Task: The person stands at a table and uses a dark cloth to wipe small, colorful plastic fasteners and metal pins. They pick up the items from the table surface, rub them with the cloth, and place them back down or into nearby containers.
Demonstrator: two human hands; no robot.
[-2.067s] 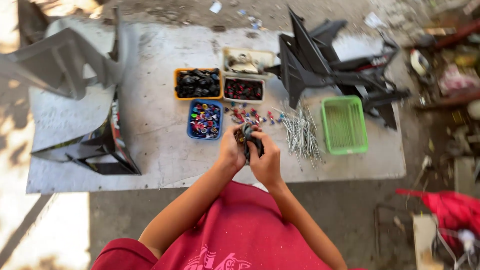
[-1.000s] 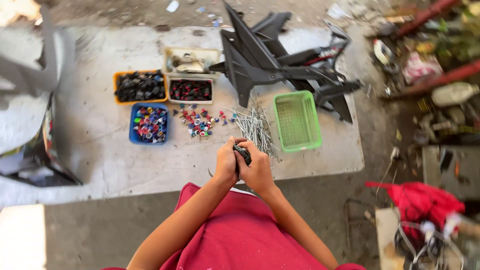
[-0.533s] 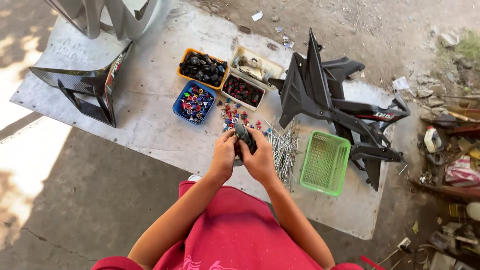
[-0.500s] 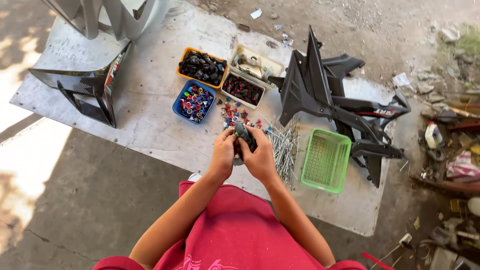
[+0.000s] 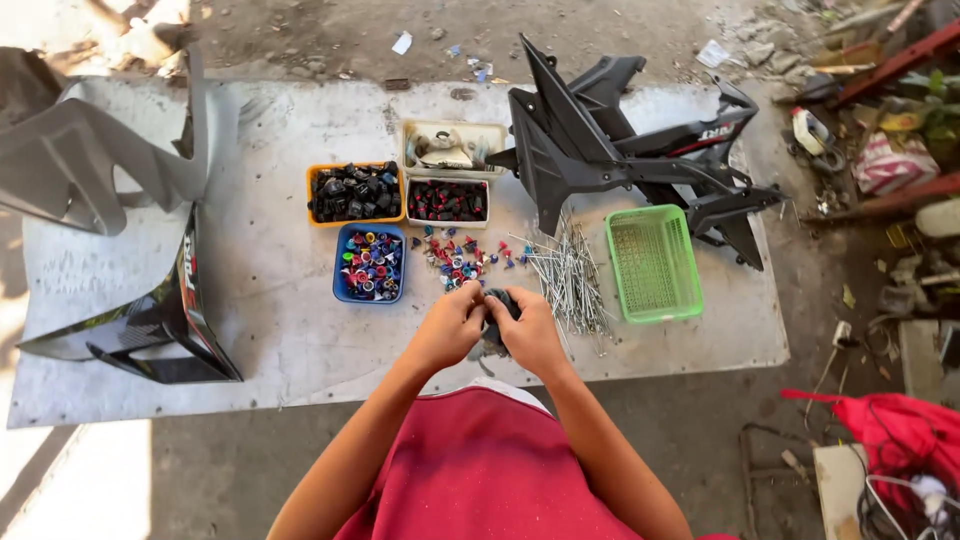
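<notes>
My left hand (image 5: 449, 326) and my right hand (image 5: 531, 334) are pressed together over the near edge of a grey board (image 5: 270, 290). Both grip one small dark grey part (image 5: 493, 315) held between the fingers; its exact shape is hidden. Just beyond my hands lie scattered small coloured pieces (image 5: 455, 258) and a loose pile of thin metal pins (image 5: 568, 275). My red shirt (image 5: 480, 470) fills the bottom of the view.
On the board stand an orange tray of black parts (image 5: 355, 192), a white tray of dark red-capped parts (image 5: 448, 201), a blue tray of coloured pieces (image 5: 368, 263), a beige tray (image 5: 450, 146) and a green basket (image 5: 653, 262). Black plastic fairing panels (image 5: 620, 140) lie right, grey and black ones (image 5: 120, 200) left. Clutter sits right.
My hands stay together on the dark part while my head turns, so the board swings level in view. The hands sit slightly lower and closer to the board's near edge.
</notes>
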